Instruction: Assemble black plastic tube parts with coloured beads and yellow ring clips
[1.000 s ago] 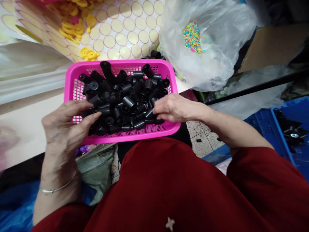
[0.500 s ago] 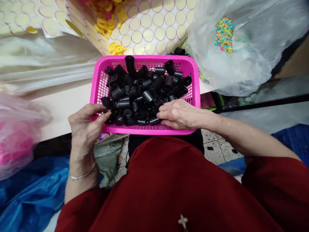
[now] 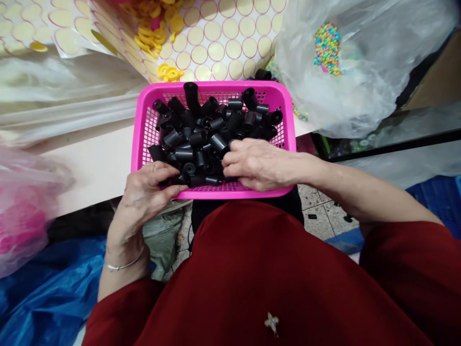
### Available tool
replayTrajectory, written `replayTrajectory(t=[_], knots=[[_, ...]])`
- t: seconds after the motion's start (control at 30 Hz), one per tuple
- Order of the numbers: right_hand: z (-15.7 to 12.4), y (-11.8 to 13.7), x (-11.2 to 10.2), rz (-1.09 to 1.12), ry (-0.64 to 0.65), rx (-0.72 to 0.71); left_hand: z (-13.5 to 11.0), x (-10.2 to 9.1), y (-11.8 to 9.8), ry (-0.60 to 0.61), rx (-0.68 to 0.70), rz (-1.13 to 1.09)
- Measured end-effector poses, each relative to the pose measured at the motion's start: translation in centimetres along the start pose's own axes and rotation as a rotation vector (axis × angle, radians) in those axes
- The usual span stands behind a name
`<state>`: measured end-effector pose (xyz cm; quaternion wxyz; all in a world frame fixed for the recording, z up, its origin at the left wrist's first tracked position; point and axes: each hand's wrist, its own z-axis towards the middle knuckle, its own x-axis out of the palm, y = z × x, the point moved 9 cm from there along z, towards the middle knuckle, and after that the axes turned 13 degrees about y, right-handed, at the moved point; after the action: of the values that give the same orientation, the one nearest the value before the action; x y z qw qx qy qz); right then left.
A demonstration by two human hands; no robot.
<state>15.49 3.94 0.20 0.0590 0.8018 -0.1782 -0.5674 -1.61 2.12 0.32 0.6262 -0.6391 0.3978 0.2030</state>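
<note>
I see a heap of short black plastic tubes [image 3: 201, 127] filling a pink plastic mesh basket [image 3: 141, 120]. The basket sits at the near edge of the pale tabletop [image 3: 95, 166], and its front rim reaches out over the lap.

The left hand [image 3: 147, 192] comes in from below at the basket's near left corner. Its wrist is bent up and its fingers curl over the rim, with thumb and forefinger drawn narrow against a few tubes. I cannot tell whether one is actually gripped.

The right hand [image 3: 257, 163] lies palm down across the near right part of the heap, forearm angled in from the right. Its fingertips are tucked among the tubes, so whatever it holds is hidden from me.

A thin silver bangle [image 3: 122, 265] circles the left wrist, and a dark red garment [image 3: 270, 278] fills the foreground.

Behind the basket a sheet printed with cream circles [image 3: 223, 45] carries loose yellow plastic rings [image 3: 154, 24]. To the right, a clear plastic bag [image 3: 363, 81] holds pastel beads [image 3: 326, 43]. Blue plastic sheeting [image 3: 39, 298] lies low on the left.
</note>
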Motion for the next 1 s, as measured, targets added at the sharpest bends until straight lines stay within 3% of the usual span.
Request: replayTrajectory(t=[0.13,0.27,0.4,0.53,0.67,0.77,0.87,1.0], knots=[[3.0,2.9,0.6,-0.106,-0.018,-0.207,0.8,0.2,0.4,-0.012,-0.033,0.046],[4.8,2.6,1.8,-0.261,0.018,-0.176,1.2,-0.2,0.0,-0.011,-0.004,0.054],[3.7,2.5,1.6,-0.313,-0.11,-0.229,1.5,-1.0,-1.2,-0.043,0.1,0.132],[1.6,1.6,0.9,-0.234,-0.246,-0.247,1.7,-1.7,-0.2,-0.078,0.089,0.147],[-0.2,-0.1,0.3,-0.171,-0.308,-0.155,1.3,-1.6,0.9,-0.03,0.079,0.118],[-0.3,0.1,0.2,-0.199,-0.293,-0.144,0.9,-1.4,0.3,0.015,0.165,0.122],[1.0,1.5,0.3,-0.234,-0.285,-0.202,1.0,-0.6,-0.4,0.082,0.261,0.172],[3.7,2.5,0.8,-0.268,-0.268,-0.238,2.1,0.9,0.5,0.192,0.204,0.231]])
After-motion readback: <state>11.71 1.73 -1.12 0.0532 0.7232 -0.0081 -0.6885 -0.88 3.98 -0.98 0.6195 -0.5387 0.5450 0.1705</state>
